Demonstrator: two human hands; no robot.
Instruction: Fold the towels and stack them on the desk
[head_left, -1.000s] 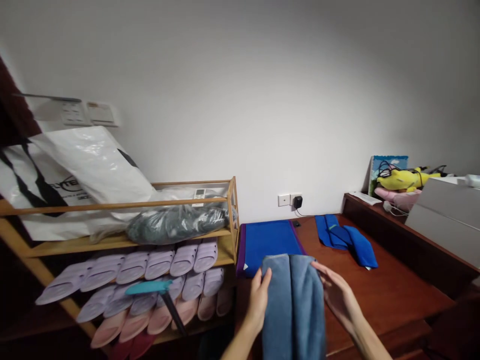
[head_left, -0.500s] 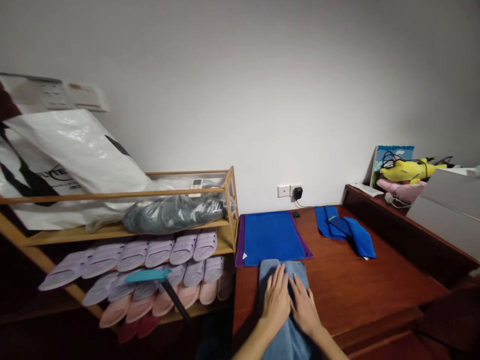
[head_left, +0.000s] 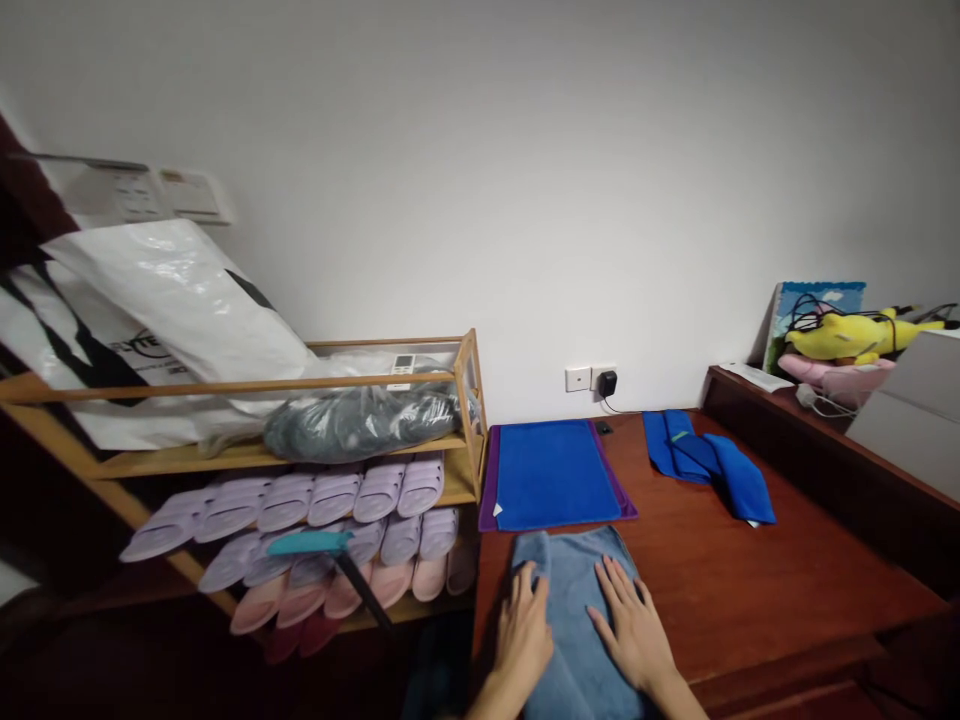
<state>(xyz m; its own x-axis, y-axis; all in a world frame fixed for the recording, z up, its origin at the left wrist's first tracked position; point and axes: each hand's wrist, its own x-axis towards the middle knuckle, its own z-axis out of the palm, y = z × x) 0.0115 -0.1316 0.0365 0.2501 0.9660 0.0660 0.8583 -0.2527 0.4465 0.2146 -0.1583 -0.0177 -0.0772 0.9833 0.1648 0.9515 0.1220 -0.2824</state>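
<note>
A grey-blue towel [head_left: 577, 585] lies on the wooden desk in front of me, with a strip along its left side folded over. My left hand [head_left: 523, 622] rests on that folded strip, its fingers slightly bent and a little apart. Flat on the right part of the towel, near its right edge, is my right hand [head_left: 632, 622] with fingers stretched and thumb spread. The near end of the towel runs out of view. Just beyond its far edge lies a flat blue cloth [head_left: 555, 475] on top of a purple cloth [head_left: 491, 490].
A crumpled blue cloth [head_left: 709, 460] lies at the desk's [head_left: 810, 560] back right. On the left stands a wooden rack [head_left: 469, 440] with slippers [head_left: 375, 490] and bags. A charger [head_left: 607, 383] is plugged into the wall. A yellow plush toy [head_left: 847, 338] sits on the right ledge.
My hands have moved apart from the towel's middle, left hand to the left strip, right hand to the right side. The right part of the towel now lies spread out wider.
</note>
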